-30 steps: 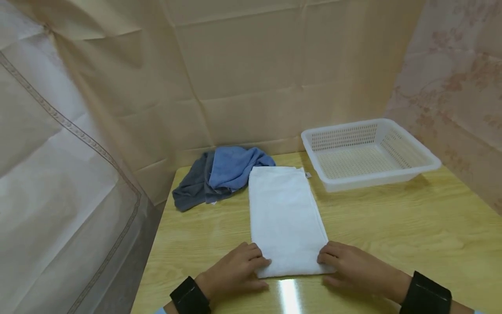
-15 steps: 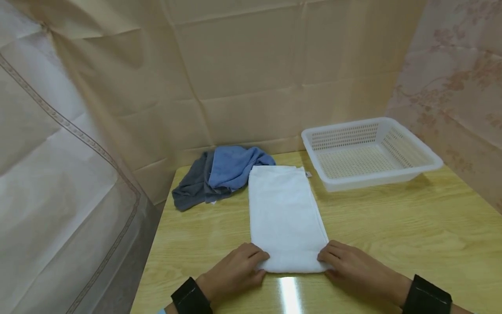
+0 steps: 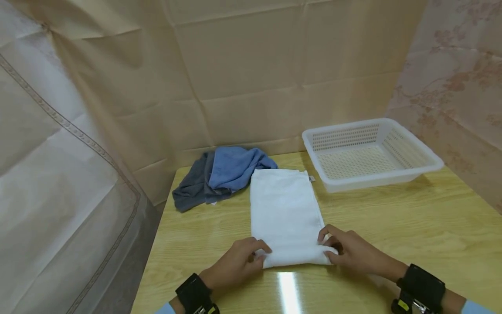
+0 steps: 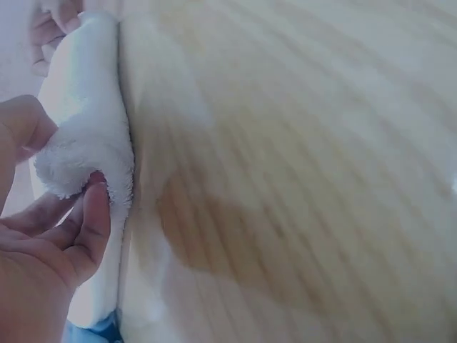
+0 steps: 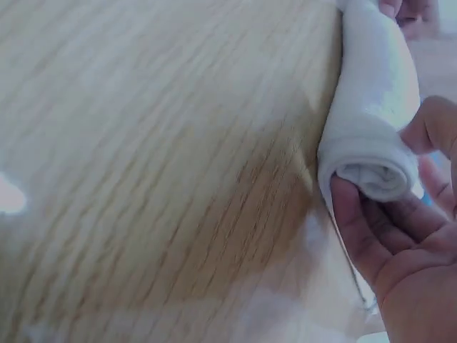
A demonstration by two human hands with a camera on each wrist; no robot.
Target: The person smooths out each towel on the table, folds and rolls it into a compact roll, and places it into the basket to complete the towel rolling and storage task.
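Observation:
A white towel (image 3: 286,205) lies lengthwise on the table, its near end turned over into a short roll (image 3: 296,254). My left hand (image 3: 241,261) grips the roll's left end, thumb and fingers bent about it. At the right end my right hand (image 3: 354,253) pinches the roll between thumb and fingers. The right wrist view shows the towel's coiled layers (image 5: 375,175) end-on, with fingertips right at the coil. In the left wrist view, fingers (image 4: 93,221) reach under the fluffy towel end (image 4: 78,164).
Behind the towel's far left corner lie a crumpled blue cloth (image 3: 235,168) and a dark grey cloth (image 3: 196,185). A white perforated plastic basket (image 3: 368,178) stands at the back right. The wooden table (image 3: 392,222) meets a beige curtain (image 3: 251,78) at the back.
The towel's near edge, flat a second ago, is now rolled up and lies slightly farther from me. Both hands have moved forward with it, and their fingers have curled round the roll's ends.

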